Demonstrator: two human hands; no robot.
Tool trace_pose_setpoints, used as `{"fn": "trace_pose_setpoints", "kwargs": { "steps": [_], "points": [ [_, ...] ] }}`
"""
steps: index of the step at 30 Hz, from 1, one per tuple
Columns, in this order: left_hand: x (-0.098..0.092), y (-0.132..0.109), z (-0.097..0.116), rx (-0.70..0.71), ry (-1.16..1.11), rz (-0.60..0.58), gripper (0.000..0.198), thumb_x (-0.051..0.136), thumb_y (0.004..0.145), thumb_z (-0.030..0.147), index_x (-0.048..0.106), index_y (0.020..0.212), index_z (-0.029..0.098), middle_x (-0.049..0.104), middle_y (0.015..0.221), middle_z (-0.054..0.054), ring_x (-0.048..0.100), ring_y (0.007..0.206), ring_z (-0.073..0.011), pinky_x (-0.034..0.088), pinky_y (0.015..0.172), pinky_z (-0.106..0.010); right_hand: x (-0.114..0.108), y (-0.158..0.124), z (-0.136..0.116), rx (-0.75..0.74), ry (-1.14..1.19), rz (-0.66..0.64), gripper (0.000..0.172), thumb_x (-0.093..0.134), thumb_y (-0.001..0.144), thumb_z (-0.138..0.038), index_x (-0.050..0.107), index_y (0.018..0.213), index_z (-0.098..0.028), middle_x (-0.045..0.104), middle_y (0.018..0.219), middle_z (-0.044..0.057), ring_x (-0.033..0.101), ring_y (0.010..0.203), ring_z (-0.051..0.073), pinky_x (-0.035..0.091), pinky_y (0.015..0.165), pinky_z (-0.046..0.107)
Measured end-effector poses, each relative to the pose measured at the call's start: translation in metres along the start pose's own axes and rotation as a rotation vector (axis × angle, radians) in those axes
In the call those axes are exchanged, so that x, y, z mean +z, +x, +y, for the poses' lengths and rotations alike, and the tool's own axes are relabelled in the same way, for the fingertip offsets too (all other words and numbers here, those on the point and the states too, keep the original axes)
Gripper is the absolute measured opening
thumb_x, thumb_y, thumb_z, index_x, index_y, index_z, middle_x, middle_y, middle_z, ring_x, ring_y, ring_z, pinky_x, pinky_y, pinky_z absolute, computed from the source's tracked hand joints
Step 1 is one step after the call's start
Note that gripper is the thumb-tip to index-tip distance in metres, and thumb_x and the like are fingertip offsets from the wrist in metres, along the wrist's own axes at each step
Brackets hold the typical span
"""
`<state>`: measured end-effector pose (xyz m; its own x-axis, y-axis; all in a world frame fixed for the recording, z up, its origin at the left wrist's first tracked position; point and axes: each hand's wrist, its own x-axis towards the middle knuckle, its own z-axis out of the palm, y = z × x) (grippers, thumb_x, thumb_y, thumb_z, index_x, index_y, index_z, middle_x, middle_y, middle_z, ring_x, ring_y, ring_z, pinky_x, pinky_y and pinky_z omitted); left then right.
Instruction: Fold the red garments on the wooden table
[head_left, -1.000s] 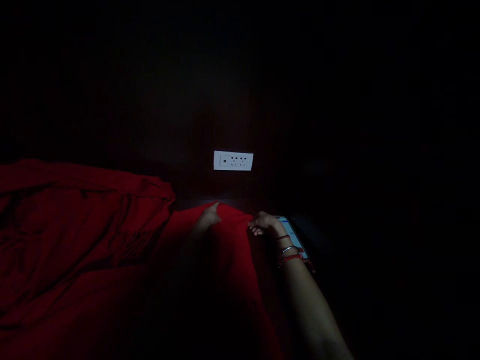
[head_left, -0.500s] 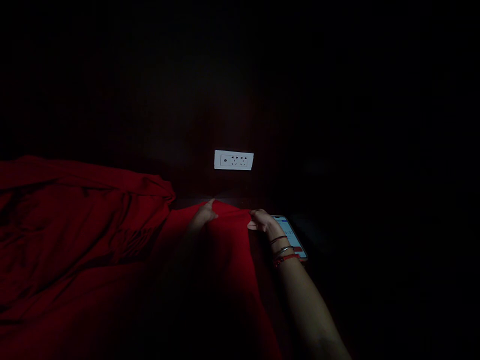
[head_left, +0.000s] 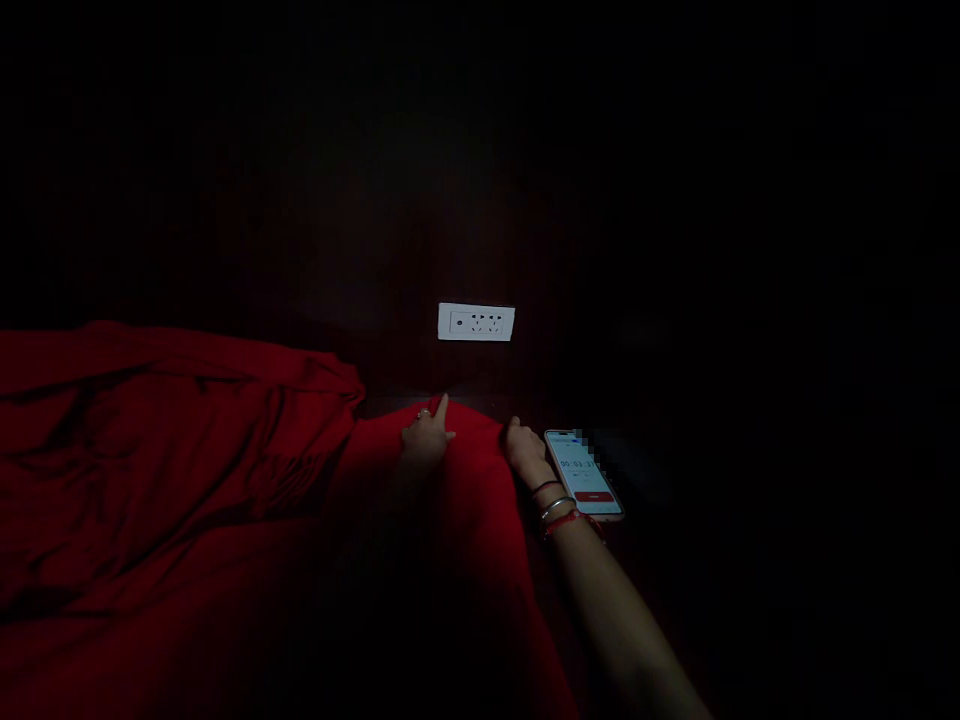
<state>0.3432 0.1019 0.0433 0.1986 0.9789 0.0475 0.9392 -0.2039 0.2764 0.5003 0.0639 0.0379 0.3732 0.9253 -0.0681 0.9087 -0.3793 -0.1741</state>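
Observation:
The scene is very dark. A large red cloth lies rumpled across the left and runs to a far corner near the middle. My left hand rests on that far corner, fingers pressed on the fabric, a ring showing. My right hand, with bangles and a red thread at the wrist, is closed on the cloth's right edge. A lit phone lies face up just right of my right wrist.
A white wall socket plate is set in the dark wall just behind the cloth's far corner. Everything to the right and above is too dark to make out.
My right hand has shifted left off the phone, which now shows fully. My left hand has slid a little farther along the cloth's far corner.

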Motion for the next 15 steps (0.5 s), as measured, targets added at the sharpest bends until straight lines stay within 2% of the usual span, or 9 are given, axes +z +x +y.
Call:
{"fn": "trace_pose_setpoints", "kwargs": {
  "steps": [3, 5, 7, 10, 13, 15],
  "points": [
    [-0.004, -0.024, -0.011, 0.020, 0.146, 0.147, 0.065, 0.041, 0.079, 0.048, 0.021, 0.136, 0.024, 0.039, 0.126, -0.021, 0.046, 0.106, -0.0344, 0.039, 0.080, -0.048, -0.012, -0.012, -0.004, -0.016, -0.070, 0.036, 0.034, 0.028, 0.083, -0.007, 0.044, 0.112, -0.008, 0.057, 0.101, 0.021, 0.057, 0.095, 0.023, 0.043, 0.073, 0.033],
    [-0.001, -0.044, -0.029, 0.149, 0.199, 0.167, 0.063, 0.041, 0.079, 0.051, 0.028, 0.134, 0.023, 0.035, 0.131, -0.020, 0.038, 0.114, -0.0363, 0.037, 0.083, -0.050, -0.020, -0.028, -0.009, -0.078, -0.098, 0.110, 0.033, 0.030, 0.085, -0.015, 0.044, 0.114, -0.009, 0.053, 0.106, 0.021, 0.054, 0.098, 0.025, 0.042, 0.076, 0.035],
    [0.006, -0.065, -0.051, 0.308, 0.215, 0.130, 0.061, 0.042, 0.077, 0.053, 0.032, 0.131, 0.026, 0.028, 0.137, -0.015, 0.029, 0.121, -0.0361, 0.033, 0.088, -0.052, -0.020, -0.048, -0.014, -0.221, -0.104, 0.140, 0.037, 0.034, 0.086, -0.029, 0.042, 0.118, -0.014, 0.047, 0.117, 0.019, 0.048, 0.106, 0.026, 0.040, 0.081, 0.040],
    [0.022, -0.093, -0.084, 0.400, 0.190, 0.031, 0.060, 0.038, 0.077, 0.056, 0.033, 0.130, 0.029, 0.026, 0.139, -0.010, 0.026, 0.124, -0.0340, 0.028, 0.092, -0.054, 0.000, -0.073, -0.016, -0.406, -0.088, -0.012, 0.052, 0.029, 0.084, -0.049, 0.032, 0.129, -0.022, 0.032, 0.134, 0.013, 0.029, 0.121, 0.030, 0.030, 0.090, 0.051],
    [0.028, -0.109, -0.100, 0.381, 0.183, 0.037, 0.056, 0.035, 0.080, 0.054, 0.034, 0.130, 0.028, 0.028, 0.139, -0.008, 0.024, 0.126, -0.0300, 0.022, 0.098, -0.051, 0.024, -0.083, -0.011, -0.412, -0.061, -0.117, 0.060, 0.017, 0.085, -0.054, 0.021, 0.136, -0.022, 0.017, 0.142, 0.008, 0.011, 0.129, 0.029, 0.015, 0.098, 0.053],
    [0.025, -0.113, -0.100, 0.369, 0.176, 0.056, 0.055, 0.036, 0.081, 0.052, 0.034, 0.130, 0.027, 0.028, 0.139, -0.007, 0.024, 0.126, -0.0289, 0.021, 0.100, -0.049, 0.029, -0.084, -0.008, -0.398, -0.045, -0.120, 0.061, 0.013, 0.086, -0.053, 0.020, 0.137, -0.020, 0.015, 0.143, 0.008, 0.009, 0.129, 0.027, 0.011, 0.101, 0.050]
  ]
}}
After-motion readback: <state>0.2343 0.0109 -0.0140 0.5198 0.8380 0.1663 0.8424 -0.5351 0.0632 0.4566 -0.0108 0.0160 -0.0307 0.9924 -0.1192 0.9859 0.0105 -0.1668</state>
